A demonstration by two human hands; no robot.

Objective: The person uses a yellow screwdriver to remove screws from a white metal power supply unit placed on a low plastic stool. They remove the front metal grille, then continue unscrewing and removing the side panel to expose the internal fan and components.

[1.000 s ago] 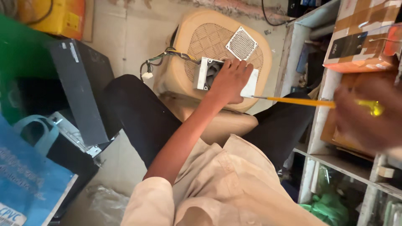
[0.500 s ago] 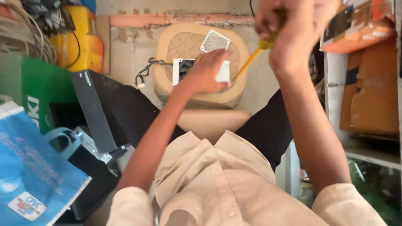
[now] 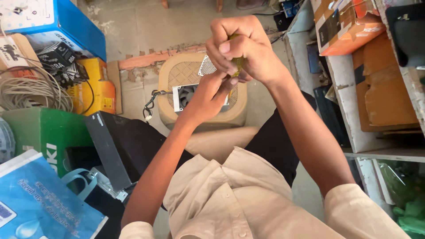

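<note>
Two hands meet above the beige stool (image 3: 177,73), over the small white-framed fan unit (image 3: 183,95) that lies on its perforated seat. The right hand (image 3: 241,46) is closed in a fist around the yellow-green handle of a screwdriver (image 3: 237,63), of which only a sliver shows between the fingers — the shaft and tip are hidden behind the hands. The left hand (image 3: 208,95) reaches up from below, its fingers curled in toward the base of the handle; whether it pinches the shaft or only steadies it I cannot tell. A square metal grille (image 3: 206,66) rests on the seat just above the fan unit, apart from it, and a thin cable (image 3: 150,104) trails off the stool's left edge.

Judging by the pose, the step in hand is readying the tool rather than driving a screw. Any next move would call for bringing the tip down squarely onto the fan unit — with the left hand freed to hold that unit still on the seat.
</note>
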